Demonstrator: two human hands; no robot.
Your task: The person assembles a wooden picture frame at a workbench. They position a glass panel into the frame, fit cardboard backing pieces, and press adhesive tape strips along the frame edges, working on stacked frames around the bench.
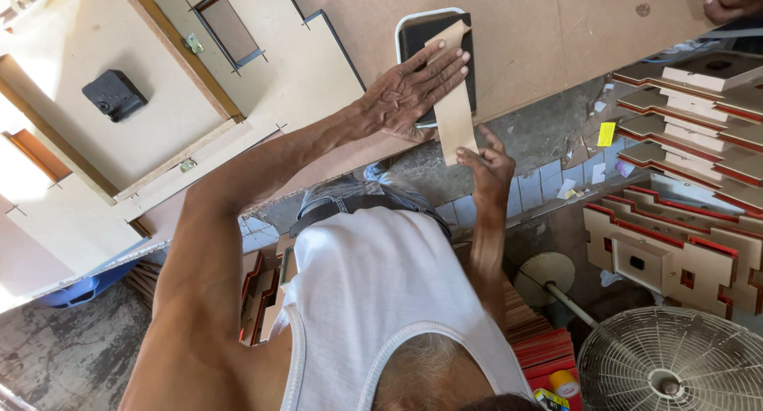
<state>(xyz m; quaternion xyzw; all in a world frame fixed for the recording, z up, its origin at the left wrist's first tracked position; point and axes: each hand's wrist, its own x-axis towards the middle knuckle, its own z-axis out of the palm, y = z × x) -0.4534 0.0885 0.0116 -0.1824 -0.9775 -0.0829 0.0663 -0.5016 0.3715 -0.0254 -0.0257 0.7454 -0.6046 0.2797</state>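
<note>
Cardboard strip half hidden under flat left hand, right hand pinching its end.

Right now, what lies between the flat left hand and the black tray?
A tan strip lies under the left hand, across the black tray, seen in the head view.
</note>
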